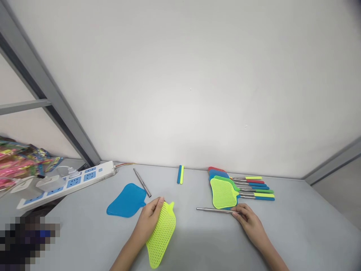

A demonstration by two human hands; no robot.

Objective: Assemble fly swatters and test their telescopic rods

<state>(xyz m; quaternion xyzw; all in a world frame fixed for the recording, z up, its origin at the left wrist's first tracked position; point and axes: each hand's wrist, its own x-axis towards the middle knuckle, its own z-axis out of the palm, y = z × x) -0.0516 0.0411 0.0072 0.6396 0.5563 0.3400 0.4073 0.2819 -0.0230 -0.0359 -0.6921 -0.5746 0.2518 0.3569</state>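
My left hand (150, 218) grips the edge of a yellow-green fly swatter head (163, 237), a perforated paddle whose short socket points up and away. In my right hand (249, 222) is one end of a thin metal rod (216, 210), pinched between thumb and fingers and pointing left. A blue swatter head (127, 201) lies just left of my left hand. Behind it rests a second metal rod (142, 182). Two slim handle sleeves, one blue (179, 174) and one yellow (182, 175), lie side by side near the wall.
Several assembled fly swatters (225, 194) are stacked at the right, their coloured handles (263, 195) pointing right. A white power strip (84, 180) with plugs and adapters runs along the left. Beyond it are colourful plastic packages (22, 160). The grey table (93, 241) meets a white wall.
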